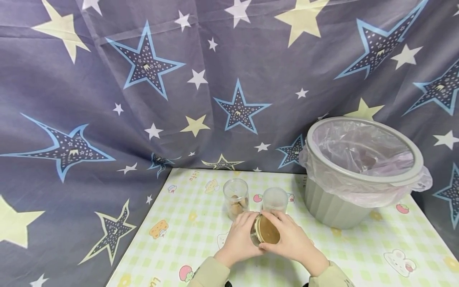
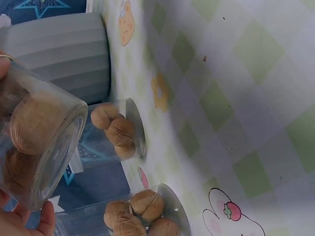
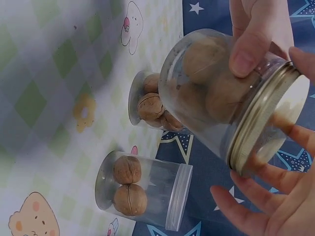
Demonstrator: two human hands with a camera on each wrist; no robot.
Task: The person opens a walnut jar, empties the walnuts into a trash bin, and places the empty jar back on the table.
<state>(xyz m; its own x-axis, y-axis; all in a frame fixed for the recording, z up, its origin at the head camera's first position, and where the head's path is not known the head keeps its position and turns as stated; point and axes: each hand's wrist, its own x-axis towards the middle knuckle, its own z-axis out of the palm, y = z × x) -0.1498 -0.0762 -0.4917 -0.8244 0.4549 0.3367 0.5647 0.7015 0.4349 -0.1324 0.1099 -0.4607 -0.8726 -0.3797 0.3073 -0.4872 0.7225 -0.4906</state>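
Observation:
A clear jar of walnuts (image 3: 202,83) with a gold screw lid (image 1: 269,230) is held tilted above the table, between both hands. My left hand (image 1: 241,239) grips the jar's clear body from the left. The right hand (image 1: 292,243) has its thumb and fingers around the rim of the gold lid, which is on the jar. Behind the hands stand two more clear jars, each with walnuts inside. The left jar (image 1: 235,191) shows a clear rim; a whitish translucent lid (image 1: 275,194) tops the right one (image 3: 155,189).
A grey bin (image 1: 333,207) with a pinkish plastic liner (image 1: 365,147) stands at the table's back right. The table (image 1: 172,223) has a green-checked cover with cartoon prints. A dark star-patterned cloth (image 1: 172,111) hangs behind and at the left.

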